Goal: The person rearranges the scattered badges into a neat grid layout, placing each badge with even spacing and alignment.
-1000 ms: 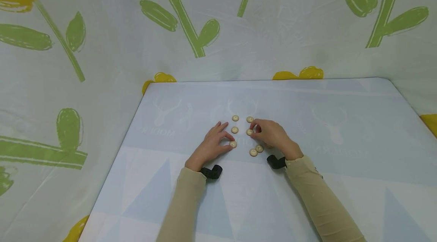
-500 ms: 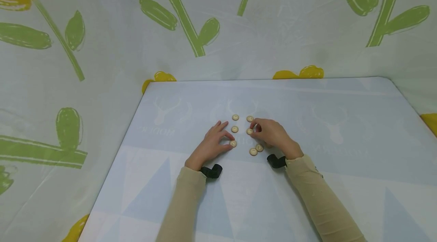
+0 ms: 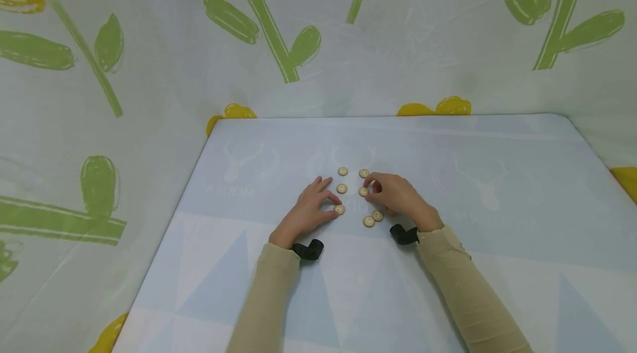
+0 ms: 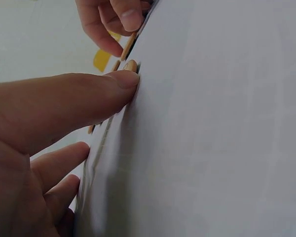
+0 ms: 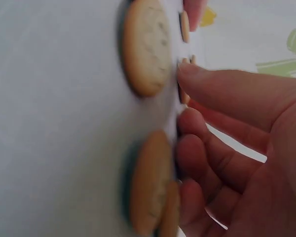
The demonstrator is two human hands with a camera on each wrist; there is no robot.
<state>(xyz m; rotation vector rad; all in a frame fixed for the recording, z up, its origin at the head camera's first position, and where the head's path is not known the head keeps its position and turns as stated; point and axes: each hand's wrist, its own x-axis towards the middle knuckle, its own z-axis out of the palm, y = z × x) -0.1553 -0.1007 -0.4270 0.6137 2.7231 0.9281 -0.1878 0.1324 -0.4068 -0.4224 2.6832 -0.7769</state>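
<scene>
Small round beige buttons, with dark holes and marks on their faces, lie on the table [image 3: 278,154]. My left hand [image 3: 309,212] pinches the lowest left button [image 3: 339,209] between thumb and forefinger, its other fingers spread. Above it in the column lie a middle button [image 3: 342,188] and a top button [image 3: 343,171]. My right hand [image 3: 398,196] pinches another button [image 3: 364,191], just below a top right button [image 3: 364,174]. Nearer me, a loose button [image 3: 369,221] touches a second loose button [image 3: 377,215]. Another button [image 3: 391,212] is partly hidden under the right hand.
The table cover is pale blue and white with triangles and deer-head prints. Behind it hangs a white sheet [image 3: 348,76] with green leaves and yellow flowers. Each wrist wears a black camera, one at the left wrist [image 3: 309,250] and one at the right wrist [image 3: 403,234].
</scene>
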